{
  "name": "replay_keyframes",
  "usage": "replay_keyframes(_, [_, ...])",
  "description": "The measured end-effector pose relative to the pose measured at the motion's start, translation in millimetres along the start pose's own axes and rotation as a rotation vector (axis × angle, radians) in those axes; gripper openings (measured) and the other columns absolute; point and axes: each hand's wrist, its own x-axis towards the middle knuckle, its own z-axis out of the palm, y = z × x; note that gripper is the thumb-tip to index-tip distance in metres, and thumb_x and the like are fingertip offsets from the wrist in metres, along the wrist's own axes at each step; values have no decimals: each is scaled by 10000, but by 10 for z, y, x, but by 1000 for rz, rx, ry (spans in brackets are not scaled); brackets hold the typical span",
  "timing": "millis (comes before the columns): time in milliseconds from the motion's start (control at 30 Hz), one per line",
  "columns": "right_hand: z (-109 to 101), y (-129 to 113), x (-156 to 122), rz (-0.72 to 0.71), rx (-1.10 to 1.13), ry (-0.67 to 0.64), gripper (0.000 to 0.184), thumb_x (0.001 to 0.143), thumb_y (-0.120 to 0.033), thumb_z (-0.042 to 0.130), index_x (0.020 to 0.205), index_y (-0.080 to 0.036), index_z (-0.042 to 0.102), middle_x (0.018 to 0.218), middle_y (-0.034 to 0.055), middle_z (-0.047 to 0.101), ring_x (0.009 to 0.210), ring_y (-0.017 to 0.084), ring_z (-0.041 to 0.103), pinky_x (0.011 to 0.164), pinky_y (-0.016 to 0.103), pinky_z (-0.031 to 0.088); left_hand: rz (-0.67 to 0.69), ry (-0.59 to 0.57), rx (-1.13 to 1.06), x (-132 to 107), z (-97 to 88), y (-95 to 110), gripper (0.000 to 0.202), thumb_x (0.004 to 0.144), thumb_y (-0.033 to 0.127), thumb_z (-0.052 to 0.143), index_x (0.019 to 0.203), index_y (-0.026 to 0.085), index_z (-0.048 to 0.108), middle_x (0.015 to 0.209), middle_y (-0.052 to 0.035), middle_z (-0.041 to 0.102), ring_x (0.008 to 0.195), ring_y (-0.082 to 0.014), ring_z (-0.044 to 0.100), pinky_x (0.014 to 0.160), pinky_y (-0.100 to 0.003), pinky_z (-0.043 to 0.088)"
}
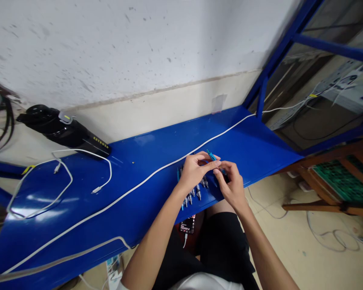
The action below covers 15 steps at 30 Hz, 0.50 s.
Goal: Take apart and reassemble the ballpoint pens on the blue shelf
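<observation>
Both hands meet above the blue table [157,149], around a slim teal pen [211,155]. My left hand [196,169] pinches it between thumb and fingers, its teal end sticking out past the fingertips. My right hand [230,181] has its fingers closed at the pen's lower end, which the fingers mostly hide. Beneath my left hand lies a row of several pens [199,192], with clear barrels and pointed tips toward the table's front edge. Their upper parts are partly covered by the hand.
A long white cable [145,180] crosses the table diagonally behind the hands. At the left, a black bottle [75,133] leans near the wall beside a looped white charging cable [71,177]. A lit phone [188,224] sits below the table edge. Blue frame bars [261,98] rise at right.
</observation>
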Motion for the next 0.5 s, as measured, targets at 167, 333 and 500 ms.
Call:
replay_keyframes(167, [-22, -28, 6, -2, -10, -116, 301, 1166, -429, 470, 1046, -263, 689, 829, 7, 699, 659, 181, 606, 685, 338, 492, 18, -10, 16, -6, -4, 22, 241, 863, 438, 901, 920, 205, 884, 1061, -107, 823, 992, -256, 769, 913, -393, 615])
replay_keyframes(333, [-81, -50, 32, -7, 58, -218, 362, 1175, -459, 433, 955, -263, 643, 818, 5, 693, 664, 184, 608, 684, 335, 484, 25, -59, 33, -19, -19, 71, 193, 892, 409, 884, 878, 216, 881, 1045, -87, 803, 1018, -237, 751, 949, -375, 584])
replay_keyframes(500, [-126, -17, 25, 6, 111, -256, 367, 1171, -488, 437, 969, -261, 642, 730, -22, 634, 598, 175, 569, 646, 324, 470, 11, -157, 13, -22, -32, 93, 203, 930, 418, 849, 967, 222, 888, 1121, -92, 797, 1075, -243, 742, 1002, -390, 574])
